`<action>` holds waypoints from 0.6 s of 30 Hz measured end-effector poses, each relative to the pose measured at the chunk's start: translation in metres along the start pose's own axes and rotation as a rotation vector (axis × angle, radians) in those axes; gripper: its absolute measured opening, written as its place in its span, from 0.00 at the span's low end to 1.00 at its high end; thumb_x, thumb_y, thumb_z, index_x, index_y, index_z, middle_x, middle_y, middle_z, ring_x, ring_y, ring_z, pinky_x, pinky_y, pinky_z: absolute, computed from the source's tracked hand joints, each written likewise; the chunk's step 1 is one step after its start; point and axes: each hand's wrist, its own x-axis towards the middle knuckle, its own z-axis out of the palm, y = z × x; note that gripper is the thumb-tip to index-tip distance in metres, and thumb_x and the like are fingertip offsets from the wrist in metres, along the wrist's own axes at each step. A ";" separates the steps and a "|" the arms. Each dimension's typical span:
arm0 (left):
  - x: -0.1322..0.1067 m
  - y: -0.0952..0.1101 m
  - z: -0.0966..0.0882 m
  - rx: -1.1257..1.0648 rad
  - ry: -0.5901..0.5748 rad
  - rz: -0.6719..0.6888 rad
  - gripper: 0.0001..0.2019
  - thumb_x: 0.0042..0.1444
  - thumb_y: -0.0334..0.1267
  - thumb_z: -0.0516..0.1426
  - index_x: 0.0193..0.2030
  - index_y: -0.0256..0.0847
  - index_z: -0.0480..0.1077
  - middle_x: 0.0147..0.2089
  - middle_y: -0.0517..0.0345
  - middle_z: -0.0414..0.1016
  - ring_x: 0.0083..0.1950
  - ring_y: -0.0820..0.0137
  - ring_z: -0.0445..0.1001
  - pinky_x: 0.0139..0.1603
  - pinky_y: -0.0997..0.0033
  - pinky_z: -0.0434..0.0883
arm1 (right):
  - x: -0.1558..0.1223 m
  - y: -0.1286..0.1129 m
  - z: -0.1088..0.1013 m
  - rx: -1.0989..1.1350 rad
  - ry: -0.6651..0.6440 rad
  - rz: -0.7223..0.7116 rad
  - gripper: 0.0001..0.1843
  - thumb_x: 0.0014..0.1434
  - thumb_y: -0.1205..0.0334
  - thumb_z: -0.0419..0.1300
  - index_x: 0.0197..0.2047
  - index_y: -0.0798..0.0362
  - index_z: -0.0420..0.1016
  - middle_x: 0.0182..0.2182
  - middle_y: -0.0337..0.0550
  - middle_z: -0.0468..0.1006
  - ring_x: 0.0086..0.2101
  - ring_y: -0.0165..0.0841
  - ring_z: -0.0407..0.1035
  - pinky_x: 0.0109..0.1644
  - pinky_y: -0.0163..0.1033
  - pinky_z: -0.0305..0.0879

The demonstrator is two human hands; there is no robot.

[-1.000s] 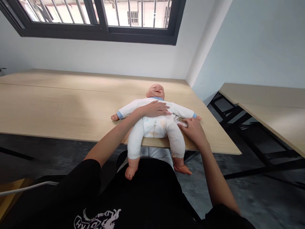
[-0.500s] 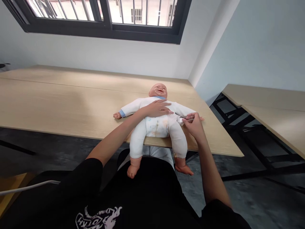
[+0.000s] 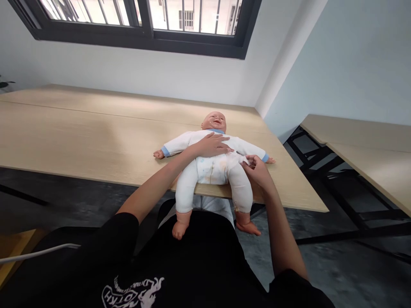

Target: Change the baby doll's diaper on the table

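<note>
A baby doll (image 3: 210, 164) in a white suit with blue cuffs lies face up on the wooden table (image 3: 80, 137), its legs hanging over the near edge. My left hand (image 3: 213, 145) rests flat on the doll's chest, fingers stretched out. At the doll's right hip my right hand (image 3: 257, 169) pinches a small white tab of the diaper (image 3: 213, 167). The diaper is white with faint print and yellowish stains.
A second wooden table (image 3: 362, 141) on a black frame stands at the right, with a gap of dark floor between. A wall with a barred window (image 3: 144, 17) rises behind. A white cable (image 3: 35, 252) runs at the lower left.
My right hand lifted off the table beside the doll's arm, took a white tab and drew it in to the doll's hip. My left hand stayed on the chest.
</note>
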 end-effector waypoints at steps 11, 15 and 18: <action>-0.001 0.002 -0.001 -0.003 0.001 0.003 0.25 0.74 0.54 0.39 0.66 0.57 0.70 0.79 0.62 0.50 0.80 0.62 0.44 0.78 0.49 0.36 | -0.006 -0.012 0.005 -0.013 0.061 -0.010 0.34 0.53 0.37 0.64 0.52 0.55 0.72 0.40 0.53 0.79 0.41 0.44 0.75 0.50 0.52 0.73; 0.000 0.000 0.000 -0.003 -0.001 0.011 0.24 0.74 0.52 0.40 0.66 0.58 0.70 0.79 0.63 0.50 0.80 0.63 0.44 0.77 0.48 0.37 | -0.006 -0.008 0.010 -0.287 0.124 -0.051 0.28 0.55 0.41 0.60 0.49 0.56 0.74 0.37 0.52 0.78 0.38 0.46 0.73 0.49 0.54 0.70; 0.000 0.001 -0.001 -0.011 0.006 0.007 0.23 0.74 0.50 0.41 0.66 0.58 0.70 0.78 0.62 0.51 0.79 0.64 0.45 0.77 0.48 0.37 | -0.006 -0.005 0.011 -0.330 0.095 -0.097 0.26 0.52 0.47 0.59 0.49 0.56 0.75 0.39 0.55 0.78 0.38 0.46 0.72 0.47 0.52 0.70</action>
